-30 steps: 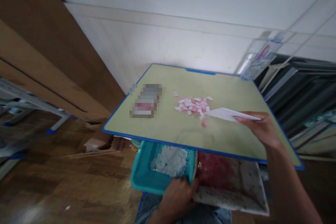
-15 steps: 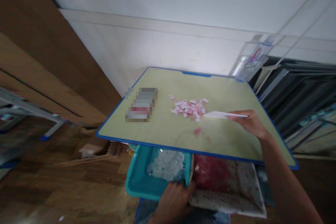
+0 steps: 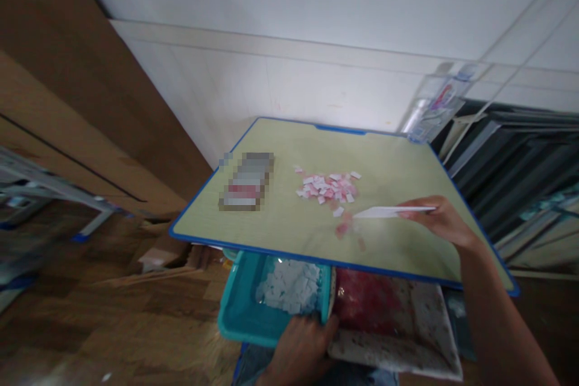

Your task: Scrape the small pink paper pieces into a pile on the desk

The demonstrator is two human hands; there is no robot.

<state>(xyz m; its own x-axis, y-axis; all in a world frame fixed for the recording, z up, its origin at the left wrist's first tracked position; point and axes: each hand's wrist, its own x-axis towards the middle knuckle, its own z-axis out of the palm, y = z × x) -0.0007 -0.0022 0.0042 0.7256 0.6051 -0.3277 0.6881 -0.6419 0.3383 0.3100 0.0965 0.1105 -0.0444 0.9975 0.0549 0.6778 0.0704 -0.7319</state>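
Observation:
In my right hand (image 3: pixel 436 217), closed above the right part of the table, is a thin flat white strip with a slanted tip (image 3: pixel 380 212). That tip points left, just below a loose pile of small white and pink pieces (image 3: pixel 328 187). A single white piece (image 3: pixel 338 211) lies apart from the pile, near a pink smear (image 3: pixel 342 229). My left hand (image 3: pixel 301 344) is curled over the near right rim of a teal basin (image 3: pixel 246 332), its fingertips in shadow. White flat pieces (image 3: pixel 292 283) lie in that basin. Beside it is a stained white tray (image 3: pixel 389 353) with a red patch.
The pale yellow table (image 3: pixel 271 229) has a blue edge. A pixelated object (image 3: pixel 248 181) lies at its left. A clear plastic bottle (image 3: pixel 436 108) stands at the back right corner, near stacked dark panels (image 3: pixel 520 157). A white wall (image 3: pixel 294 78) rises behind.
My right hand and the strip have moved nearer to me and slightly right. A white piece has shifted slightly away from the pile. My left hand has stayed at the basin.

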